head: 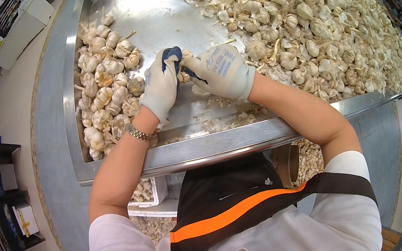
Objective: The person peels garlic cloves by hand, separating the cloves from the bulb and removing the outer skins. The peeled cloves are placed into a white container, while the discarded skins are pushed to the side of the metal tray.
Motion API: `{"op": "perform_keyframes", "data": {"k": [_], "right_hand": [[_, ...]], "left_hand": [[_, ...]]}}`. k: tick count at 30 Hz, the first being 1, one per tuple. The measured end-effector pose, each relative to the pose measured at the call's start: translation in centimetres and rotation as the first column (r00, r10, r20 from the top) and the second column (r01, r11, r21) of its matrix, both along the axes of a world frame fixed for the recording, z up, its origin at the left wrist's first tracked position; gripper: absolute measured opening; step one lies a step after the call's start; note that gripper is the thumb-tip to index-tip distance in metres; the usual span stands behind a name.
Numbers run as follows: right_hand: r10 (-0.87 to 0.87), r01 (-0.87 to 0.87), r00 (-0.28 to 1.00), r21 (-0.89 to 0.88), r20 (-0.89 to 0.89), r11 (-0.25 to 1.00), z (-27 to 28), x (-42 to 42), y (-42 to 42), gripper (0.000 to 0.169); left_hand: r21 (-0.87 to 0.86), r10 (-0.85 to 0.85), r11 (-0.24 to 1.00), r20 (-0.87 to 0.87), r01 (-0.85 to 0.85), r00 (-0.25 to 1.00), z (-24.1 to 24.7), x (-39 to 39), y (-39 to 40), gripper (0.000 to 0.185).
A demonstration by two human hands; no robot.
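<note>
Over a stainless steel table (172, 22), both hands meet at one garlic bulb (185, 75). My left hand (162, 82), in a white work glove with dark blue palm coating, grips the bulb from its left side. My right hand (222, 71), gloved alike, pinches it from the right; its thumb and fingertips are against the bulb, which they partly cover. To the left lies a group of whole garlic bulbs (111, 65), some with short stems. On the right rises a large heap of garlic (312, 27) mixed with papery skins and stems.
A raised metal rim (213, 148) borders the table in front of me. Loose skins (213, 125) lie along it. Below are a white foam box (160, 190) holding garlic and a cardboard box (286, 163) beside more garlic. Store shelves line the far left.
</note>
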State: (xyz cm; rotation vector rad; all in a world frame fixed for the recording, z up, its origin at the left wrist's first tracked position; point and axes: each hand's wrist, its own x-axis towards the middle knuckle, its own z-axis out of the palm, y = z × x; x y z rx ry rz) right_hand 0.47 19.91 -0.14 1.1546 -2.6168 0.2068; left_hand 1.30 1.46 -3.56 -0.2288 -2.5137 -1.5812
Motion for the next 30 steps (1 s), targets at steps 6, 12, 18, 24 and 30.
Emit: {"op": "perform_keyframes", "data": {"k": [6,12,18,24,30], "right_hand": [[0.046,0.015,0.985,-0.348,0.168,0.937,0.7,-2.1,2.1,0.018],[0.141,0.24,0.851,-0.612,0.506,0.753,2.3,-2.9,2.6,0.026],[0.18,0.172,0.849,-0.582,0.497,0.795,-0.7,-2.2,1.7,0.046],[0.204,0.117,0.812,-0.495,0.547,0.861,-1.0,-2.3,1.6,0.031],[0.279,0.242,0.804,-0.717,0.525,0.653,-0.1,-0.6,0.1,0.021]], "left_hand": [[0.263,-0.035,0.965,0.17,-0.011,0.985,1.9,-0.3,-0.2,0.043],[0.053,-0.113,0.992,-0.086,0.118,0.99,0.6,-0.1,-0.5,0.04],[0.195,-0.133,0.972,0.002,0.13,0.991,0.2,-0.3,-0.4,0.037],[-0.09,-0.026,0.996,-0.079,0.019,0.997,1.6,0.8,1.2,0.037],[-0.036,0.037,0.998,-0.176,-0.044,0.984,1.9,1.6,1.6,0.029]]}}
